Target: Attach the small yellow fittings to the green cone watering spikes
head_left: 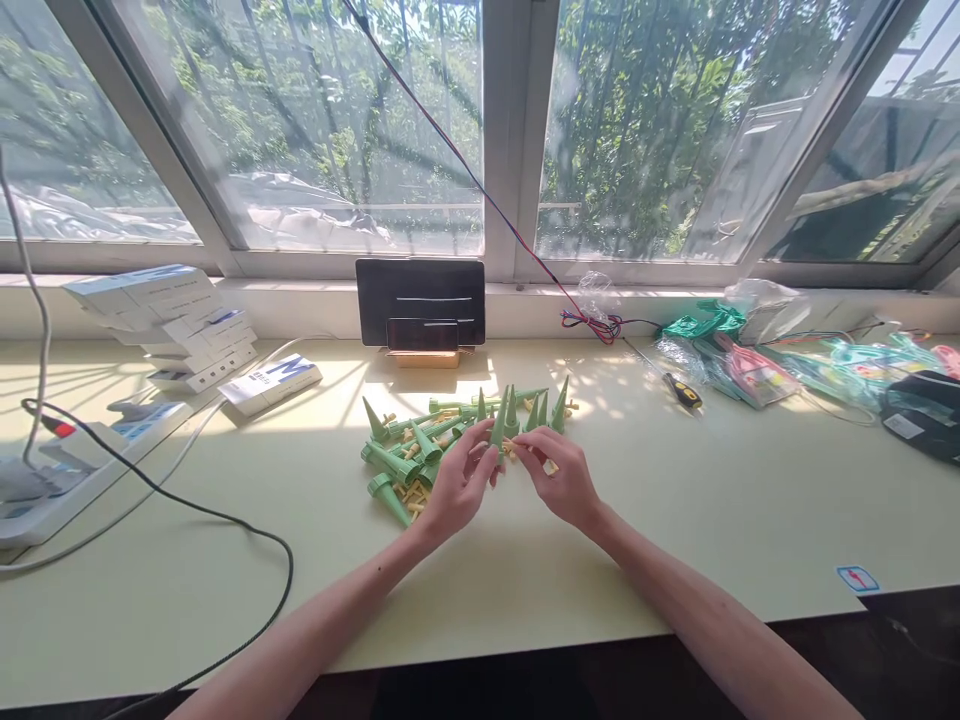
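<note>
Near the middle of the table, my left hand [460, 482] has its fingers wrapped round a green cone [499, 425] that points upward. Just to its right, my right hand [559, 474] pinches a small yellowish piece [511, 445] against the cone's side. Green cones lie in a pile [394, 462] to the left of my left hand, with small yellowish pieces [414, 494] scattered among them. Behind my hands several more green cones [559, 405] stand upright.
A tablet and a phone on a wooden stand [427, 359] are behind the pile. White boxes [176, 325] and a power strip [97, 480] are at left, with a black cable [247, 525] curving forward. A screwdriver [682, 391] and bagged cables [761, 375] lie at right.
</note>
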{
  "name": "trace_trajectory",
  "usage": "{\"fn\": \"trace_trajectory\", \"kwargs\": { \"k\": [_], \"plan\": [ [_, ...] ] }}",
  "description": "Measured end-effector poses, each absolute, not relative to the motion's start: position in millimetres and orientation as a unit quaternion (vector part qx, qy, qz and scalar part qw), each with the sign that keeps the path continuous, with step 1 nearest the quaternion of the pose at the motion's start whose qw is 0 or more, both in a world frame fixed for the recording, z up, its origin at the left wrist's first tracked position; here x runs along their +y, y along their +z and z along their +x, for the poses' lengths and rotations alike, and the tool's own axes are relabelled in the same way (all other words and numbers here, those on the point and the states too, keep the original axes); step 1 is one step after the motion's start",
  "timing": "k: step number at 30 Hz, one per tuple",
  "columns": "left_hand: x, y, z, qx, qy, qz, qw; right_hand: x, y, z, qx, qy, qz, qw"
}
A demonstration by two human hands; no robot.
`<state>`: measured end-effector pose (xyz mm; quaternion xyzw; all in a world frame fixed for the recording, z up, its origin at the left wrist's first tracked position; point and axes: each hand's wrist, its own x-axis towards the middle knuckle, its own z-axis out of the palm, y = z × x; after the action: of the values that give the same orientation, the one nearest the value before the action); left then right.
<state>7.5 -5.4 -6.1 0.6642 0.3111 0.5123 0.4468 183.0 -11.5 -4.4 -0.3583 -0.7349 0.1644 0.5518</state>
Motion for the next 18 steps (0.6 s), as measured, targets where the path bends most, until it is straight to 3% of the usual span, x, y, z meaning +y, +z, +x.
{"fn": "trace_trajectory", "kwargs": {
  "k": [18],
  "plan": [
    [-4.8,-5.3,5.9,0.307,0.517,0.730,0.326,-10.6,-4.5,183.0,-0.714,0.211,-0.370,0.556]
  ]
}}
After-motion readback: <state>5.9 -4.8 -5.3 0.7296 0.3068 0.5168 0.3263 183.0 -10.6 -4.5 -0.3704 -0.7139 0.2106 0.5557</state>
